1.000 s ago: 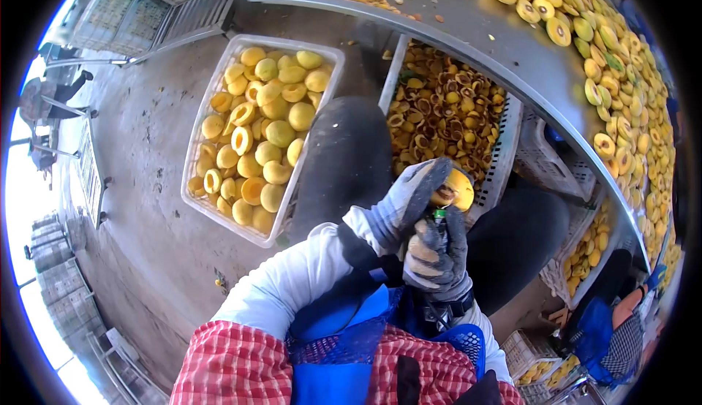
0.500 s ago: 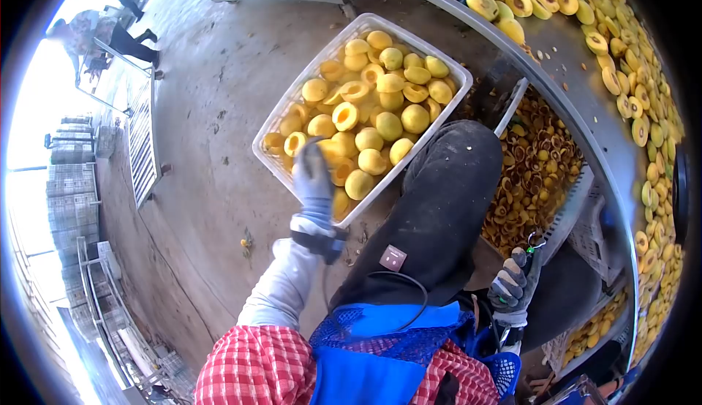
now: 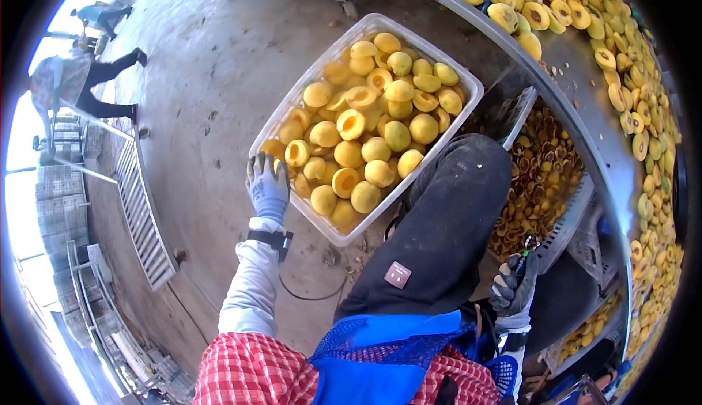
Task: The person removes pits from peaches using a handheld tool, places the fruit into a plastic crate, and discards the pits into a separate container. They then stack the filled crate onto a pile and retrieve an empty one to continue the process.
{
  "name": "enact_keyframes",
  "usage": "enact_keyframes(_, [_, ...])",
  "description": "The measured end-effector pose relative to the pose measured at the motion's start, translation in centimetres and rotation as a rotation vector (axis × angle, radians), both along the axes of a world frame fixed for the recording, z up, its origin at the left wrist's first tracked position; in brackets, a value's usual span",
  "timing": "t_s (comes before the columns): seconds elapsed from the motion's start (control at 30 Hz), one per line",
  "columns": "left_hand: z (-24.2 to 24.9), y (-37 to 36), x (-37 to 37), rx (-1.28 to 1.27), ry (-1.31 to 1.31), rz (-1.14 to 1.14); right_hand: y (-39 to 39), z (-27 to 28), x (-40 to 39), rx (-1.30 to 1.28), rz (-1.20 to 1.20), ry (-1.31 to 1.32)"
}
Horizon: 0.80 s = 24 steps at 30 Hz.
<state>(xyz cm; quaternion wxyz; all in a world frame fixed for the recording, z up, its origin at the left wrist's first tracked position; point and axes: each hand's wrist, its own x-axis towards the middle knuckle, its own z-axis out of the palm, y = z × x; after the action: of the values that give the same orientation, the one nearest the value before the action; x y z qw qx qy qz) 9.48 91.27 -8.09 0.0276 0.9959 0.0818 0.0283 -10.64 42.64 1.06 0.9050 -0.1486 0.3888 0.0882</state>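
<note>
Clenched around a small tool (image 3: 523, 253) is the right hand (image 3: 513, 293), beside the knee; the left hand (image 3: 268, 186), fingers spread, is laid on the peach crate's (image 3: 316, 221) near rim.

Left hand (image 3: 268, 188): gloved, arm stretched out to the far left, fingers spread.
Right hand (image 3: 513, 295): gloved, near the right knee, fist closed.

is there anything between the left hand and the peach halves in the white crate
Nothing visible. The gloved left hand is open at the near corner of the white crate, right beside the heaped peach halves; only the crate's low rim lies there. The right hand holds a small tool by the knee, well away.
</note>
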Motion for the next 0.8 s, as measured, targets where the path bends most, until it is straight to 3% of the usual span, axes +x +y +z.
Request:
enact_keyframes(0.07, [-5.2, -0.6, -0.9, -0.007, 0.001, -0.082, 0.0, 0.0, 0.0, 0.012, 0.005, 0.036])
enact_keyframes(0.13, [-4.8, -1.6, -1.4, 0.148, 0.052, -0.140, 0.0, -0.1, 0.6, 0.075, -0.002, 0.043])
enact_keyframes(0.17, [-4.6, -1.5, -0.9, 0.105, 0.114, -0.149, -0.1, 0.3, 0.7, 0.110, -0.007, 0.005])
enact_keyframes(0.27, [-2.1, -1.2, 0.9, 0.037, 0.370, -0.093, -0.9, 2.1, 1.3, 0.133, 0.069, -0.431])
enact_keyframes(0.3, [-1.9, -1.2, 1.4, 0.022, 0.358, -0.064, -1.3, 0.7, 0.4, 0.068, -0.042, -0.338])
enact_keyframes(0.33, [-1.9, -1.9, 2.3, 0.003, 0.347, -0.052, -1.9, -1.4, 0.0, 0.286, -0.276, 0.036])
enact_keyframes(0.4, [-0.9, -6.1, 3.9, -0.040, 0.086, -0.139, -3.1, -8.3, -3.2, 0.043, -0.122, 0.260])
enact_keyframes(0.43, [0.0, -9.2, 5.3, -0.149, -0.043, -0.230, -2.9, -7.7, -3.1, 0.370, -0.154, 0.061])
enact_keyframes(0.47, [1.7, -12.8, 5.6, -0.254, -0.151, -0.316, -2.4, -4.4, -1.7, 0.267, -0.013, -0.062])
enact_keyframes(0.57, [9.7, -26.6, 7.7, -0.493, -0.208, -0.614, -3.4, -3.2, -0.8, 0.170, -0.042, -0.077])
enact_keyframes(0.6, [11.4, -30.7, 8.8, -0.550, -0.204, -0.738, -4.2, -4.8, -1.1, 0.226, -0.102, -0.048])
enact_keyframes(0.67, [14.2, -39.4, 10.8, -0.635, -0.217, -0.996, -4.7, -5.4, -1.1, 0.091, -0.141, 0.249])
enact_keyframes(0.7, [15.4, -43.7, 11.6, -0.696, -0.152, -1.120, -4.7, -5.7, -1.1, 0.117, -0.110, 0.228])
enact_keyframes(0.73, [17.1, -47.9, 11.8, -0.604, -0.062, -1.182, -4.9, -5.9, -0.5, 0.147, -0.068, 0.208])
enact_keyframes(0.8, [19.6, -56.2, 12.1, -0.461, -0.086, -1.374, -5.4, -1.5, 1.7, -0.147, 0.114, 0.285])
